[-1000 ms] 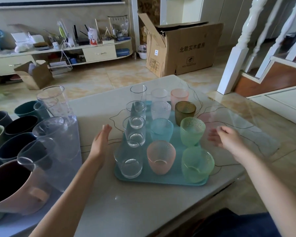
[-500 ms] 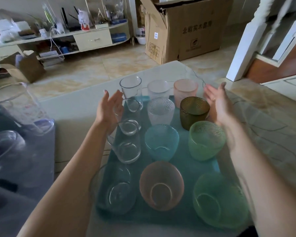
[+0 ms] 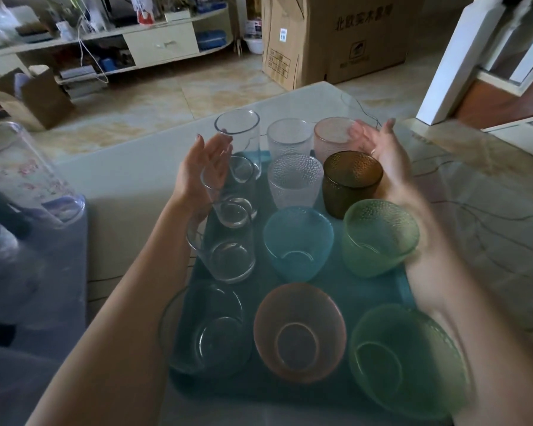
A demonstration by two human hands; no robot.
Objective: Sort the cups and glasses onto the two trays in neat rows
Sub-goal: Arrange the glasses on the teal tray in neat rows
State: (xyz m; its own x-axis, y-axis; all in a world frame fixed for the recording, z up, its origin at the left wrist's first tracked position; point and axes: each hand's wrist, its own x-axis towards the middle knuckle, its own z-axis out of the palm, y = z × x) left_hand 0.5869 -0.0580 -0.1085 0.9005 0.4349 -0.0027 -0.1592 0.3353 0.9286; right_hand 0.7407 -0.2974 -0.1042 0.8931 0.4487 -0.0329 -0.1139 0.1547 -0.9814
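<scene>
A teal tray (image 3: 373, 292) on the pale table carries several glasses in three rows running away from me. The left row is clear glasses (image 3: 228, 241), the middle row has a pink bowl-shaped glass (image 3: 299, 330), a blue one (image 3: 297, 241) and clear textured ones (image 3: 293, 179). The right row has two green glasses (image 3: 379, 235), a brown glass (image 3: 351, 179) and a pale pink glass (image 3: 330, 133). My left hand (image 3: 202, 167) is open, palm inward, beside the far clear glasses. My right hand (image 3: 385, 155) is open, palm inward, next to the brown and pink glasses.
A second tray (image 3: 62, 272) at the left holds clear pitchers (image 3: 22, 176), blurred. A large cardboard box (image 3: 336, 35) and a low shelf unit (image 3: 154, 47) stand on the floor beyond the table. White stair posts (image 3: 456, 63) rise at the right.
The view has moved closer over the teal tray. Both open hands have moved forward along its two sides, from the near glasses to the far rows.
</scene>
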